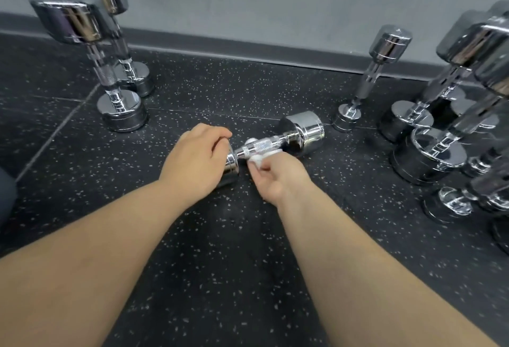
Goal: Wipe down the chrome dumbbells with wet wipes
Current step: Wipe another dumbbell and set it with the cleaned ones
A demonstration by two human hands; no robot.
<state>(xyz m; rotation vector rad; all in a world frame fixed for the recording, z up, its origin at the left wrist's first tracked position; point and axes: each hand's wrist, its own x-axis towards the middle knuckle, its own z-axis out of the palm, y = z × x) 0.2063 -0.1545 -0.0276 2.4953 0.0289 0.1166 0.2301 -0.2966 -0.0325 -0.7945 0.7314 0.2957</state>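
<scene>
Chrome dumbbell, knurled handle [275, 145]: laid sideways on black speckled rubber floor [220, 250]. Near head is gripped by left hand [192, 159]; crumpled white wet wipe [257, 159] is pinched against handle by right hand [275, 178]. Upright chrome dumbbells [66, 19]: wiped state undetermined; task judged partway.

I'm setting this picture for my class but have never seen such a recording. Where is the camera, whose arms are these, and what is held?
No machine here: one wide-angle camera worn on a person's head looks down at their own bare arms. On the speckled rubber floor a chrome dumbbell lies on its side. The left hand grips its near end; the right hand pinches a white wet wipe against its handle. The other dumbbells stand upright at both sides.
</scene>
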